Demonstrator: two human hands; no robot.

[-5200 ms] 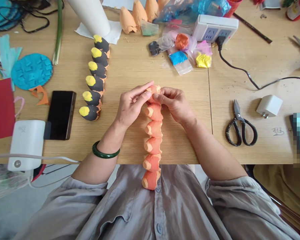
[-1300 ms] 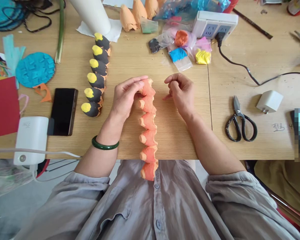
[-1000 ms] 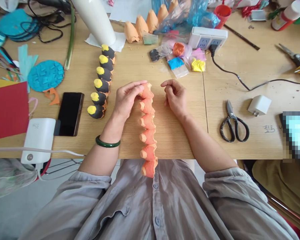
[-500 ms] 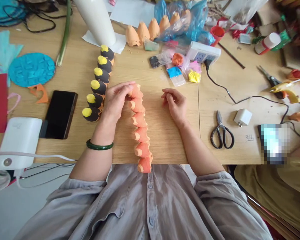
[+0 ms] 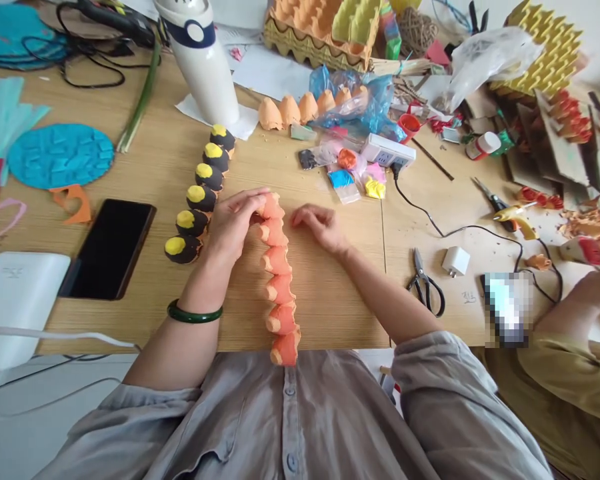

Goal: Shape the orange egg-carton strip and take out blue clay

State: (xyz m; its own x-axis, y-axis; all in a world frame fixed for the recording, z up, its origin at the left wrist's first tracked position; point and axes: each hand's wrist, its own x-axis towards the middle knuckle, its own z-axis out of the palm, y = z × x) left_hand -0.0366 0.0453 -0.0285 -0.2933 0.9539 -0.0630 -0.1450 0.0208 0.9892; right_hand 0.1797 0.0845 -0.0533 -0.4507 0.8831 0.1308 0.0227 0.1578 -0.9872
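My left hand [image 5: 233, 223] grips the top cup of an orange painted egg-carton strip [image 5: 279, 283], which lies lengthwise on the table and sticks out over its near edge. My right hand [image 5: 320, 228] rests on the wooden tabletop [image 5: 330, 313] just right of the strip, holding nothing, its fingers loosely spread. Left of my left hand, a row of egg-carton cups [image 5: 197, 197] painted black with yellow tips lies close by. A green bangle [image 5: 195, 313] circles my left wrist.
A black phone [image 5: 111, 248] lies left. Clay packets [image 5: 347, 177] and a power strip [image 5: 386, 150] stand ahead. Black-handled scissors [image 5: 425, 290] lie right. A glue gun [image 5: 513, 213], egg trays [image 5: 320, 27] and a white-and-navy bottle [image 5: 197, 60] stand farther off. A person's olive-clad body [image 5: 570, 360] shows at right.
My right hand has left the strip's top cup and now rests beside it, shifting closer again in the latest frames. My view has tilted up and right, showing more of the far table.
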